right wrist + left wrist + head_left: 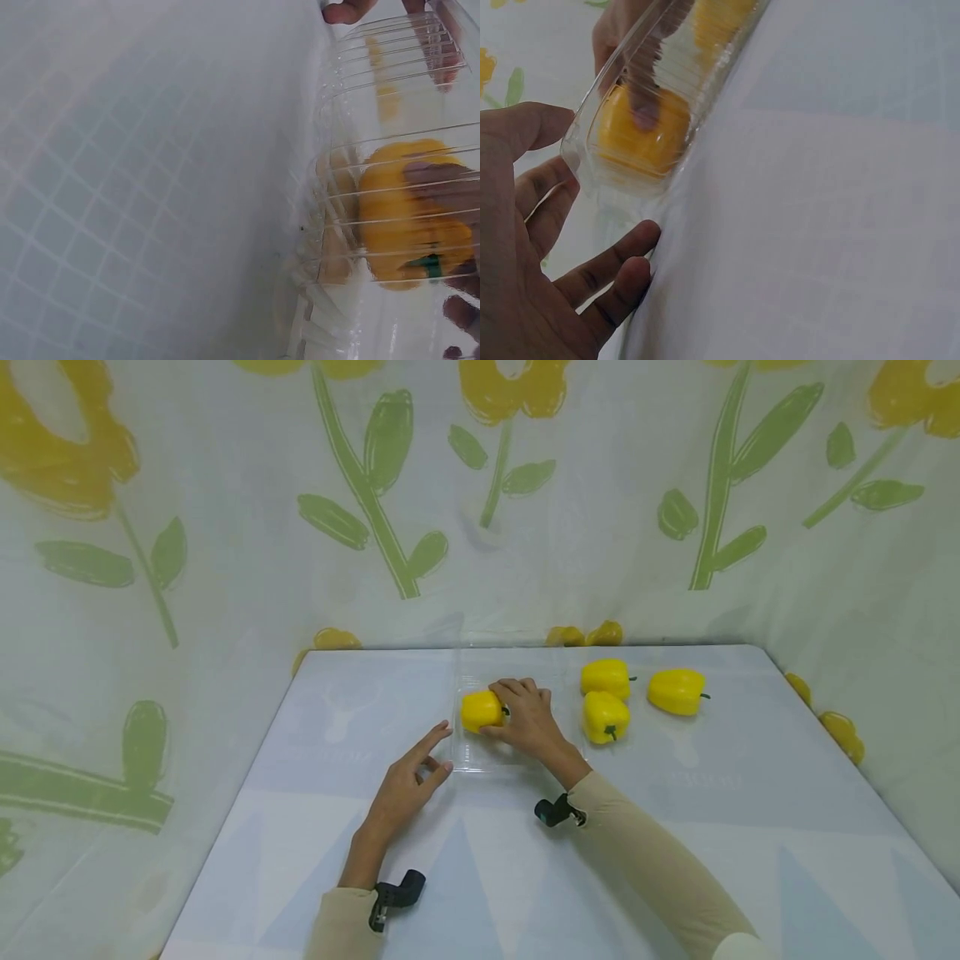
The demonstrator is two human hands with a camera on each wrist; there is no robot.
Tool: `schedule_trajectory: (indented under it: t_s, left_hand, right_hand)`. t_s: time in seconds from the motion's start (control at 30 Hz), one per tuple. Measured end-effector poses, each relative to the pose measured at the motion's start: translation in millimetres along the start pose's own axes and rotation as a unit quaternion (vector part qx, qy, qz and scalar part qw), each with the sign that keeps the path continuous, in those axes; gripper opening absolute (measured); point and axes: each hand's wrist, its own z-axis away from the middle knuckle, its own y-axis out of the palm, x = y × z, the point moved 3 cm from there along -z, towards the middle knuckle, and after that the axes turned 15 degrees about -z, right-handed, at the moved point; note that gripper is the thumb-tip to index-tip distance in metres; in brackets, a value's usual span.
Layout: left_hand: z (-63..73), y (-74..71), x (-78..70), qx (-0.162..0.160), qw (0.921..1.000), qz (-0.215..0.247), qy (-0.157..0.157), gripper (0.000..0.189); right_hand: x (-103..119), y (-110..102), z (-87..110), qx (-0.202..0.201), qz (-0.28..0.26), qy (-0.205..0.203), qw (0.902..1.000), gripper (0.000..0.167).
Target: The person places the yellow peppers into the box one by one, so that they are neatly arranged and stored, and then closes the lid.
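A yellow bell pepper (480,712) lies on its side within a clear plastic container (480,762), toward its left end. My right hand (528,718) reaches in from the right and grips that pepper, thumb at the near side and fingers over the far side. Through the ribbed wall in the right wrist view, the pepper (405,217) shows its green stem. Beside the container's left wall is my left hand (405,789), its fingers spread and fairly straight. In the left wrist view, fingertips of the left hand (525,217) touch the container's corner and edge.
Right of the container lie three more yellow bell peppers: one at the back (606,677), one in front of it (606,717) and one farther right (677,692). The pale table (337,835) meets a flower-patterned curtain (577,543) behind.
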Motion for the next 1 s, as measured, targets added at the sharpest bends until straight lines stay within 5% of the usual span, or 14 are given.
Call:
schedule_trajectory:
  t_s: [0.43, 1.0]
  left_hand:
    - [0.0, 0.8, -2.0, -0.004, 1.0, -0.004, -0.002, 0.056]
    - [1.3, 1.5, -1.8, -0.004, 1.0, 0.0, 0.008, 0.055]
  right_hand:
    - [-1.2, -3.8, 2.8, 0.038, 0.008, 0.033, 0.9987, 0.083]
    - [-9.5, -48.9, 19.9, -0.024, 0.012, 0.03, 0.9992, 0.069]
